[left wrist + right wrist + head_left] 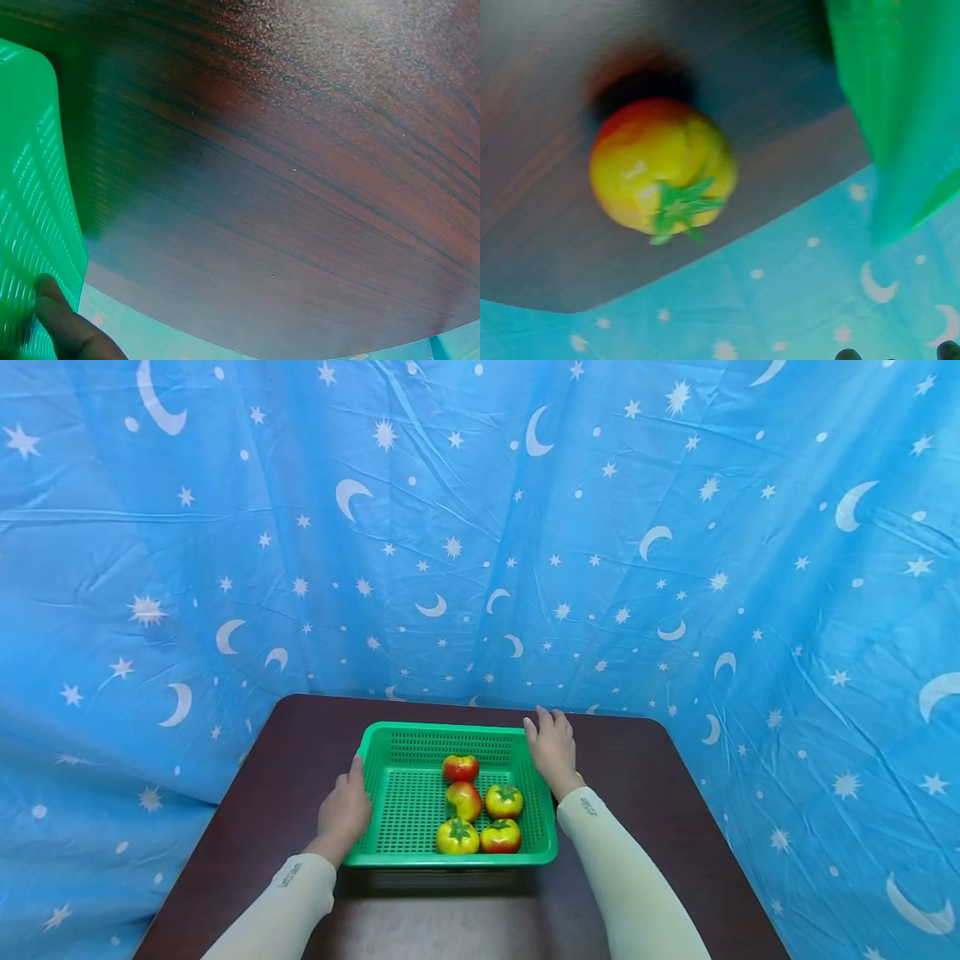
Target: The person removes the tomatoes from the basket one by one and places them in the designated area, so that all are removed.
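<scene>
A green perforated plastic basket (397, 862) on the table holds several red-and-yellow tomatoes (457, 837) with green tops, mostly in its right half. My left hand (345, 806) lies along the basket's left side, and in the left wrist view a finger (64, 319) rests against the slotted outer wall. My right hand (553, 750) is at the back right corner, fingers slightly bent and spread by the rim; whether it touches is hard to tell. Outside the basket, a single yellow-and-red tomato (664, 165) sits on the table below my right wrist, mostly covered in the head view.
The dark wood-grain table (660, 810) has rounded back corners. Blue curtains (465, 527) with white moons and stars hang behind it and along both sides. Bare tabletop shows left and right of the basket.
</scene>
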Demonstrator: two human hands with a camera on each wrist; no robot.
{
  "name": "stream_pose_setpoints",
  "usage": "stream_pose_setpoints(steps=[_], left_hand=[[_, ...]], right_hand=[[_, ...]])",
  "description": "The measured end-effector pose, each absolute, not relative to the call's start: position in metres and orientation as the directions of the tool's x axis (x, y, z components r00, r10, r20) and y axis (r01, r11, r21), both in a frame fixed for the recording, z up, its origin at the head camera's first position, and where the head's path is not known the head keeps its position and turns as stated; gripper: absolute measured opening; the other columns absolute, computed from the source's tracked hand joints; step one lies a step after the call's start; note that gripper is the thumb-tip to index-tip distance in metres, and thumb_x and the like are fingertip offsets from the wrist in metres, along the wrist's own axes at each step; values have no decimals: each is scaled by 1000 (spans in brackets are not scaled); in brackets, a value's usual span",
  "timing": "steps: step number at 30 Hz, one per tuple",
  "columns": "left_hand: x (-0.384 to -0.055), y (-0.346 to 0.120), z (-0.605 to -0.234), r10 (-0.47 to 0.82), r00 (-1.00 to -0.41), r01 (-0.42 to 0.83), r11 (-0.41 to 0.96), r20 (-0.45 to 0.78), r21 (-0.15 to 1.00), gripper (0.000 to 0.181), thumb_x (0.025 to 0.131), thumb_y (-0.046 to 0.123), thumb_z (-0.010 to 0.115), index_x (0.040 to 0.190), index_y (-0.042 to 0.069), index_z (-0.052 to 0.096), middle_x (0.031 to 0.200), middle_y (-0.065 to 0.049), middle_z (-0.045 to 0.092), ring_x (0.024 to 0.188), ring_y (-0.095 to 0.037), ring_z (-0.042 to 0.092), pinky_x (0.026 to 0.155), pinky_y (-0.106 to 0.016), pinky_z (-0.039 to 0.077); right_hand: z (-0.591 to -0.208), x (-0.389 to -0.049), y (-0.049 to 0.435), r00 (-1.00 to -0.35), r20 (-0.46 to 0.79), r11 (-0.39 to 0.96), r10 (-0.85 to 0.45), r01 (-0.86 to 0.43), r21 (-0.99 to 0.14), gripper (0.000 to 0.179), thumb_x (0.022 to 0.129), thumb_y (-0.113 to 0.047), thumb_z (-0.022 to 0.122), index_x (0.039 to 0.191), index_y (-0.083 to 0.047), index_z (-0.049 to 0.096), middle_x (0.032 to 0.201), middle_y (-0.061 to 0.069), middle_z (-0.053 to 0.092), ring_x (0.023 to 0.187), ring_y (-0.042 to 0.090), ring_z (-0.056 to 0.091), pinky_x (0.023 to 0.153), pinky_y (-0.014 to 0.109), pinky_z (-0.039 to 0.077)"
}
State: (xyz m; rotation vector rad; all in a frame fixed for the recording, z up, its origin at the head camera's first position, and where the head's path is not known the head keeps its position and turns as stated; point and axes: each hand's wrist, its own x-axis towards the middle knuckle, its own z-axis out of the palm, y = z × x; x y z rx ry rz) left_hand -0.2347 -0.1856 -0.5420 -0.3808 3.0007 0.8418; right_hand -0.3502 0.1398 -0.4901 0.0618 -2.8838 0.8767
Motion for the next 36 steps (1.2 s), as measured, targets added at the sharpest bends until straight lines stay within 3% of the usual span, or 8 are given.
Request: stream_pose_setpoints(steps=[18,24,29,36], left_hand=[[-235,-183,-541,-238,-969,-236,834,-60,499,68,101,8,48,159,0,14,127,-31,53,97,-38,62,86,-57,52],[-237,-184,-542,-237,-970,-233,832,-56,503,68,100,6,47,160,1,14,126,-31,53,93,-35,62,82,-55,52],[-237,-183,-544,-241,-968,-240,827,-66,509,70,100,7,48,160,2,13,128,-30,52,96,-36,61,87,-56,52],[-237,-183,-543,-254,-964,-256,820,-77,513,68,101,8,46,160,2,12,129,-30,51,100,-37,61,89,-58,51]], right_hand=[[-476,-343,91,-976,133,835,-173,-217,-506,55,106,-45,41,154,-18,39,161,18,29,151,38,25,119,60,29],[-476,-337,77,-959,141,833,-246,-284,-475,55,107,-45,41,154,-18,40,160,18,30,150,37,27,118,57,31],[-480,-332,65,-943,174,834,-282,-331,-442,53,106,-43,44,152,-18,43,159,17,34,149,36,30,117,56,34],[-486,-326,51,-929,126,839,-348,-369,-401,55,105,-45,44,155,-22,38,162,15,30,152,35,26,119,56,32]])
